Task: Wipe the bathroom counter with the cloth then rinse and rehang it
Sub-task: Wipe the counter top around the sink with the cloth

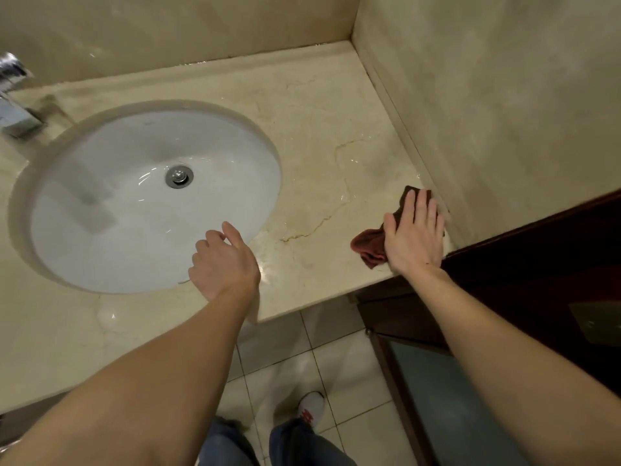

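Note:
A dark red cloth [369, 245] lies on the beige marble counter [319, 136] near its front right corner, against the side wall. My right hand [415, 230] presses flat on the cloth with fingers spread, covering most of it. My left hand [223, 260] hovers over the front rim of the white oval sink [111, 183], fingers loosely curled and holding nothing. Wet streaks shine on the counter between the sink and the cloth.
A chrome tap [16, 105] juts in at the far left behind the sink. A marble wall [504, 95] bounds the counter on the right, with a dark wooden door frame [537, 264] beside it. Below are floor tiles and my shoes [311, 406].

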